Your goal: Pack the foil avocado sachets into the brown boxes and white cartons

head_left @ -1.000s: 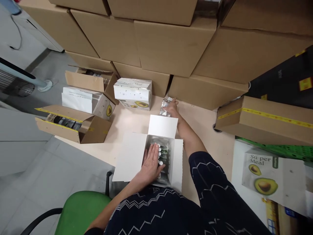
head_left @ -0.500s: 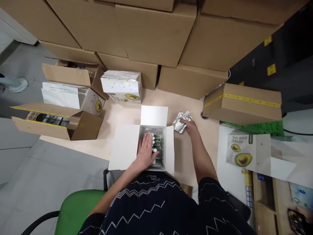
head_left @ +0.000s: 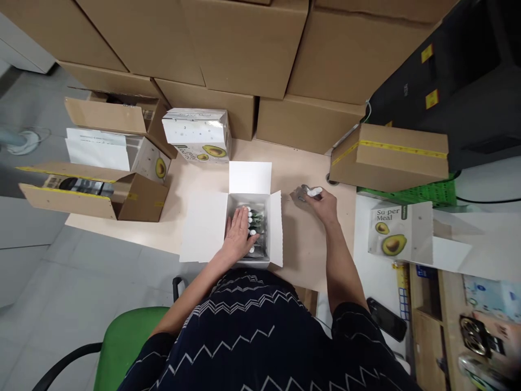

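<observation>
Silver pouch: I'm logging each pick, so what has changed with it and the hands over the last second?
The right hand, which was reaching to the silver pouch by the stacked cartons, has grasped it and drawn it back to just right of the open white box. The left hand stayed flat on the pouches in that box; the box did not move.

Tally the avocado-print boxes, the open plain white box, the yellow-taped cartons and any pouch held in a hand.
avocado-print boxes: 3
open white box: 1
yellow-taped cartons: 2
pouch in right hand: 1
Total: 7
</observation>
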The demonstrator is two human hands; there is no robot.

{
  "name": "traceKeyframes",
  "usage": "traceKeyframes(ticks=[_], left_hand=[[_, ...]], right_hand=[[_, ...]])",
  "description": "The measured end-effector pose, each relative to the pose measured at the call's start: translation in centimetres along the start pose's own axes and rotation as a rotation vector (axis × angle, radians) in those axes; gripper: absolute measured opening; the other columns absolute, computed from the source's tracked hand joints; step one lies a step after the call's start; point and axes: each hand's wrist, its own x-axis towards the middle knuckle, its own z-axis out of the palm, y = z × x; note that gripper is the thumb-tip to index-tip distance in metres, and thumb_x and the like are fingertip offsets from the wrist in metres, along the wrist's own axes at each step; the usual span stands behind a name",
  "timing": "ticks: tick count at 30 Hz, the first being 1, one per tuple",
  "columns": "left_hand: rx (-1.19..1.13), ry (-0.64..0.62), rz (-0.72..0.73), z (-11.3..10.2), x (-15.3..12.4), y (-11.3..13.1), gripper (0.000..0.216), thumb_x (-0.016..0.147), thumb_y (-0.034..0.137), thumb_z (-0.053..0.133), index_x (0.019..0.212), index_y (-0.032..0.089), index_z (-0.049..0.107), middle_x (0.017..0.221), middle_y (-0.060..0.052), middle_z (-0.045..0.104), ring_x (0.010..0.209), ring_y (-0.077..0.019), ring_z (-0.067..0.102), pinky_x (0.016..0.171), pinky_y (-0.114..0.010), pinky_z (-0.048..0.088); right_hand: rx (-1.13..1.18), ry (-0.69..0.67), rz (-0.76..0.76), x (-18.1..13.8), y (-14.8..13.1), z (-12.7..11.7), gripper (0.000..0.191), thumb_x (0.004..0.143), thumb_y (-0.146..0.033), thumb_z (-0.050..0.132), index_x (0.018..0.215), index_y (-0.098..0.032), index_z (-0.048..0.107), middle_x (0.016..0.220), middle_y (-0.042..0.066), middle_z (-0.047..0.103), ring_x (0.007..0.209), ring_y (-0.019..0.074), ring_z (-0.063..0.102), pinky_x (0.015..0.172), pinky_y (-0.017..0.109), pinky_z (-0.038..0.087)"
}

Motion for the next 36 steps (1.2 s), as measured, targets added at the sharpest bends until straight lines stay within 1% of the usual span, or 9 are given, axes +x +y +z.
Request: traceKeyframes(ticks=[3, 5, 8, 11, 16, 22, 28, 31, 36], left_hand=[[0.005, -0.009, 0.002, -0.1, -0.1, 0.1, 0.091, 0.091, 0.036, 0.057, 0.159, 0.013, 0.000, 0.161, -0.022, 0.028, 0.150, -0.0381, 0.023, 0.118, -0.061, 0.028], [0.007, -0.011, 0.004, -0.2, -0.2, 0.1, 0.090, 0.091, 0.036, 0.057, 0.159, 0.013, 0.002, 0.161, -0.022, 0.028, 0.150, -0.0377, 0.023, 0.119, -0.061, 0.028], [0.006, -0.007, -0.001, -0.1, -0.3, 0.1, 0.089, 0.090, 0.036, 0.057, 0.159, 0.013, 0.004, 0.160, -0.021, 0.029, 0.150, -0.0374, 0.024, 0.118, -0.060, 0.028], [0.009, -0.008, -0.004, 0.1, -0.3, 0.0, 0.090, 0.089, 0.036, 0.058, 0.159, 0.013, 0.005, 0.160, -0.021, 0.030, 0.150, -0.0373, 0.024, 0.118, -0.061, 0.029], [0.020, 0.004, -0.007, 0.3, -0.4, 0.1, 0.088, 0.089, 0.034, 0.058, 0.158, 0.012, 0.008, 0.160, -0.021, 0.030, 0.150, -0.0363, 0.024, 0.118, -0.061, 0.029], [-0.006, 0.016, -0.001, 0.3, -0.5, 0.1, 0.089, 0.088, 0.033, 0.058, 0.158, 0.011, 0.008, 0.159, -0.022, 0.032, 0.150, -0.0371, 0.024, 0.118, -0.061, 0.028], [-0.024, 0.027, 0.004, 0.4, -0.7, 0.0, 0.091, 0.088, 0.033, 0.059, 0.158, 0.012, 0.006, 0.159, -0.024, 0.030, 0.149, -0.0387, 0.026, 0.116, -0.062, 0.030], [-0.019, 0.021, -0.006, 0.3, -0.7, 0.0, 0.092, 0.088, 0.033, 0.059, 0.158, 0.011, 0.005, 0.160, -0.023, 0.029, 0.150, -0.0376, 0.024, 0.117, -0.061, 0.030], [-0.016, 0.022, -0.027, 0.4, -0.7, 0.2, 0.092, 0.088, 0.033, 0.059, 0.159, 0.012, 0.003, 0.161, -0.023, 0.028, 0.151, -0.0365, 0.022, 0.118, -0.060, 0.029]], right_hand=[[0.149, 0.103, -0.146, -2.0, -4.6, -2.0, 0.042, 0.066, -0.050, 0.077, 0.090, -0.017, 0.070, 0.078, 0.002, 0.070, 0.070, 0.0171, 0.064, 0.067, 0.030, 0.052], [0.248, 0.116, -0.263, -3.8, -8.2, -3.3, 0.038, 0.068, -0.046, 0.079, 0.094, -0.019, 0.070, 0.079, 0.001, 0.070, 0.068, 0.0152, 0.063, 0.064, 0.029, 0.052], [0.349, -0.039, -0.412, -6.0, -12.9, -3.7, 0.033, 0.072, -0.040, 0.081, 0.098, -0.022, 0.071, 0.089, 0.002, 0.072, 0.074, 0.0150, 0.065, 0.067, 0.029, 0.054], [0.329, -0.284, -0.481, -6.4, -15.4, -1.8, 0.028, 0.074, -0.036, 0.079, 0.097, -0.021, 0.072, 0.092, 0.003, 0.073, 0.079, 0.0159, 0.066, 0.071, 0.029, 0.054], [0.174, -0.556, -0.483, -4.8, -15.5, 4.0, 0.018, 0.076, -0.029, 0.072, 0.091, -0.019, 0.071, 0.084, 0.001, 0.073, 0.077, 0.0148, 0.065, 0.071, 0.025, 0.050], [-0.234, -0.700, -0.504, -4.0, -14.6, 8.6, 0.017, 0.080, -0.022, 0.064, 0.096, -0.019, 0.067, 0.085, -0.001, 0.072, 0.077, 0.0144, 0.063, 0.069, 0.022, 0.042], [-0.714, -0.847, -0.555, -3.3, -13.3, 10.2, 0.027, 0.088, -0.016, 0.053, 0.109, -0.018, 0.068, 0.103, 0.008, 0.074, 0.094, 0.0217, 0.066, 0.073, 0.025, 0.041], [-0.758, -0.855, -0.582, -3.1, -13.1, 10.5, 0.034, 0.088, -0.018, 0.055, 0.120, -0.017, 0.065, 0.109, 0.011, 0.074, 0.099, 0.0246, 0.067, 0.075, 0.027, 0.042], [-0.717, -0.837, -0.616, -3.6, -13.7, 11.0, 0.027, 0.090, -0.022, 0.057, 0.114, -0.018, 0.068, 0.108, 0.011, 0.074, 0.097, 0.0250, 0.068, 0.074, 0.027, 0.042]])
